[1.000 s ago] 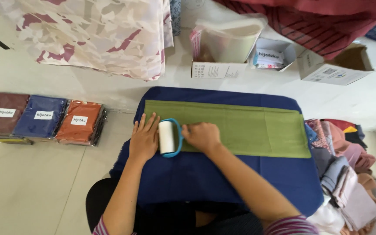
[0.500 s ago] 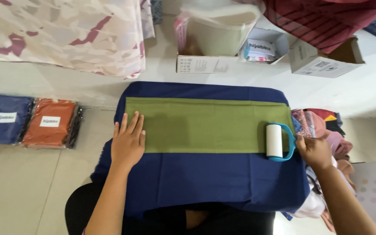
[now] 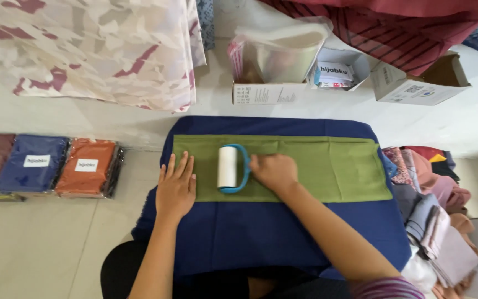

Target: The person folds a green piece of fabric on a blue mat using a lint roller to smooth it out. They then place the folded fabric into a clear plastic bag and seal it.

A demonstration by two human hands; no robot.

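On green cloth point(image 3: 316, 166) | right hand point(image 3: 275, 171) grips white lint roller point(image 3: 228, 167) (blue frame) | left hand point(image 3: 176, 187) flat, open

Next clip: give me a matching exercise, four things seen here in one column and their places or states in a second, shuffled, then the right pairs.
Things:
1. lint roller
2. left hand
3. orange packet
4. pile of folded cloths

Places or states:
A. on the floor to the person's left, beside a blue packet
B. pressed flat on the end of the green cloth
C. heaped at the right of the dark blue pad
D. on the green cloth, its handle in the right hand

Pairs: 1-D, 2-B, 3-A, 4-C
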